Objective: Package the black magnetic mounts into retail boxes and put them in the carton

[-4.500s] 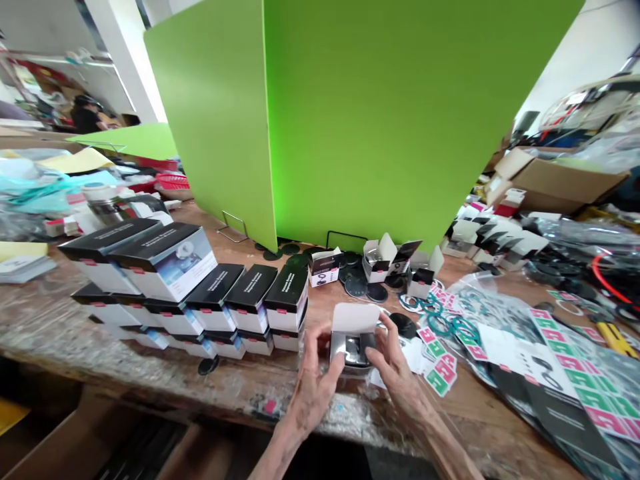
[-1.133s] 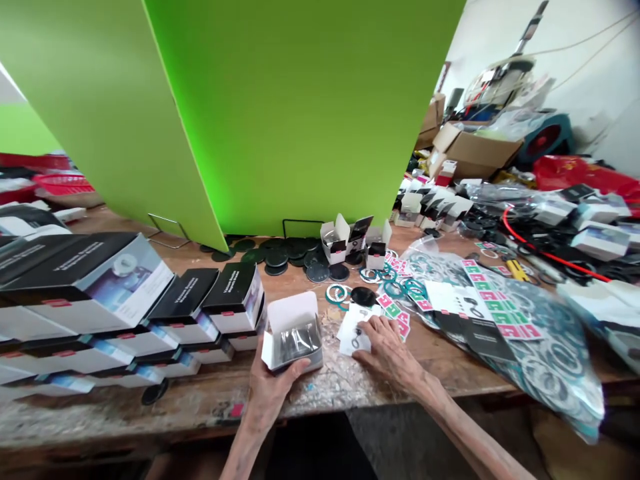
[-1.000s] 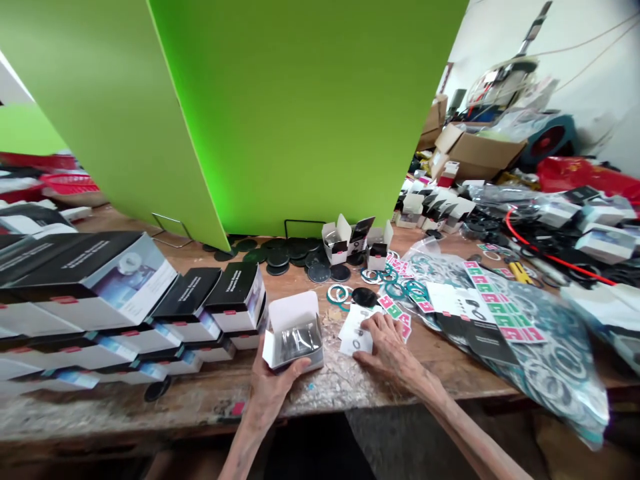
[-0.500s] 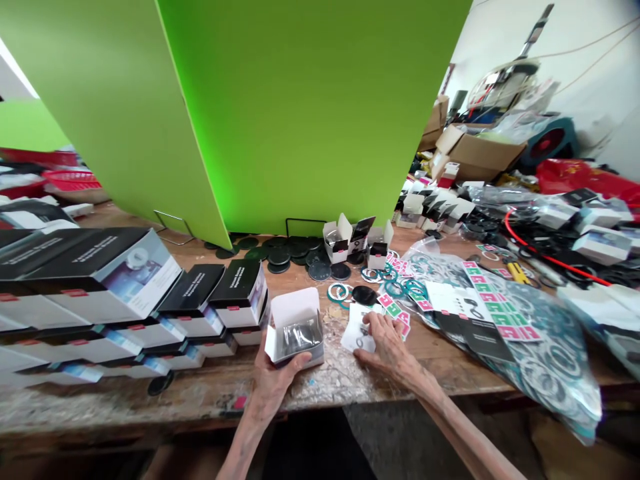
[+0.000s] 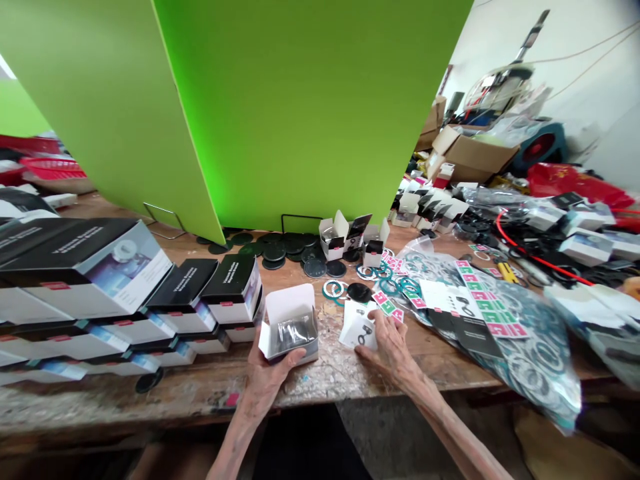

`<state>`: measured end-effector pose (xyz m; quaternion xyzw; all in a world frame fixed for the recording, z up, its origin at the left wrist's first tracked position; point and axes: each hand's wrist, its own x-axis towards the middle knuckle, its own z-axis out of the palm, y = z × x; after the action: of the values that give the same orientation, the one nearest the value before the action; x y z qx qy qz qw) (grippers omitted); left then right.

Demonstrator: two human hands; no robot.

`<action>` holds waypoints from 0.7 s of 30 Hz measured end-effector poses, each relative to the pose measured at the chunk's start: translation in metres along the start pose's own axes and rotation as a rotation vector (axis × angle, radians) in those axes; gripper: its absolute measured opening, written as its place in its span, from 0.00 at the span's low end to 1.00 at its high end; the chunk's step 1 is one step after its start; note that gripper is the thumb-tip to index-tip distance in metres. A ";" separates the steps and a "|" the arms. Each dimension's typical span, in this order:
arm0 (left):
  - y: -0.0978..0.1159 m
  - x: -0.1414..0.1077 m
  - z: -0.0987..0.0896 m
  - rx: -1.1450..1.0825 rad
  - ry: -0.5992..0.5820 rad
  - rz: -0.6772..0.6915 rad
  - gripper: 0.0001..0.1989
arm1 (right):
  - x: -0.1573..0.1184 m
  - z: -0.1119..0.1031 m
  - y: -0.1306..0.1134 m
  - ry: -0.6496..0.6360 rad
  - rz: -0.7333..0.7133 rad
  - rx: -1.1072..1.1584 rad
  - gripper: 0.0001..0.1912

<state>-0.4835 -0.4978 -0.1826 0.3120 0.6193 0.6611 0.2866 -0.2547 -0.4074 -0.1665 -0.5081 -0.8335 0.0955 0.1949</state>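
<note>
My left hand [image 5: 273, 373] is wrapped round the lower left of a small open box [image 5: 310, 350], thumb along its front. The box's white lid stands up, and a dark item in clear plastic [image 5: 291, 332] lies inside. My right hand [image 5: 393, 343] has its thumb and fingers on the right side of a white instruction leaflet [image 5: 353, 327] printed with dark ring drawings, close above the bench. Just behind the leaflet lies a black disc [image 5: 359, 292], beside teal and white rings [image 5: 333, 289] and red and green stickers [image 5: 388, 306].
Closed boxes [image 5: 83, 267] are stacked on the left of the wooden bench [image 5: 330, 387]. Black discs [image 5: 274, 251] and open boxes [image 5: 333, 240] stand before a green panel [image 5: 310, 113]. A plastic bag of rings [image 5: 540, 360] overhangs the front edge on the right.
The view has shifted slightly. My right fingers have drawn toward the leaflet's right edge, showing more of its print. My left hand keeps its hold on the box.
</note>
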 end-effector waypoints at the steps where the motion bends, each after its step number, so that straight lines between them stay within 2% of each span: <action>1: 0.000 0.000 0.000 0.005 -0.004 -0.006 0.35 | -0.001 -0.004 0.001 -0.033 0.010 0.085 0.18; 3: -0.002 0.000 -0.001 0.008 -0.010 -0.014 0.34 | 0.003 -0.015 0.002 -0.127 0.010 0.234 0.09; 4: -0.003 0.000 -0.002 0.006 -0.010 -0.018 0.35 | 0.009 -0.021 0.003 -0.143 -0.005 0.240 0.06; 5: -0.004 0.000 -0.002 0.002 -0.013 -0.023 0.36 | 0.017 -0.027 0.003 -0.119 -0.023 0.192 0.09; 8: -0.009 0.000 -0.003 -0.012 -0.012 -0.019 0.36 | 0.048 -0.035 0.006 0.079 -0.055 -0.093 0.14; 10: -0.012 0.001 -0.004 -0.007 -0.009 0.002 0.35 | 0.068 -0.028 0.009 0.110 -0.074 -0.181 0.15; 12: -0.016 0.003 -0.005 0.003 -0.011 0.022 0.35 | 0.081 -0.014 0.013 0.073 -0.111 -0.194 0.12; 14: -0.018 0.003 -0.006 0.005 -0.029 0.027 0.33 | 0.088 0.001 0.018 0.050 -0.150 -0.202 0.09; 16: -0.019 0.003 -0.006 -0.001 -0.032 0.028 0.31 | 0.090 0.010 0.025 0.037 -0.182 -0.198 0.13; 18: -0.017 0.002 -0.006 -0.002 -0.023 0.025 0.31 | 0.091 0.013 0.031 0.028 -0.209 -0.184 0.16; 21: -0.012 0.001 -0.006 0.001 -0.007 0.024 0.30 | 0.093 0.009 0.037 0.040 -0.223 -0.158 0.13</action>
<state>-0.4884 -0.4998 -0.1945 0.3223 0.6148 0.6629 0.2805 -0.2665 -0.3073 -0.1672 -0.4280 -0.8856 -0.0028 0.1804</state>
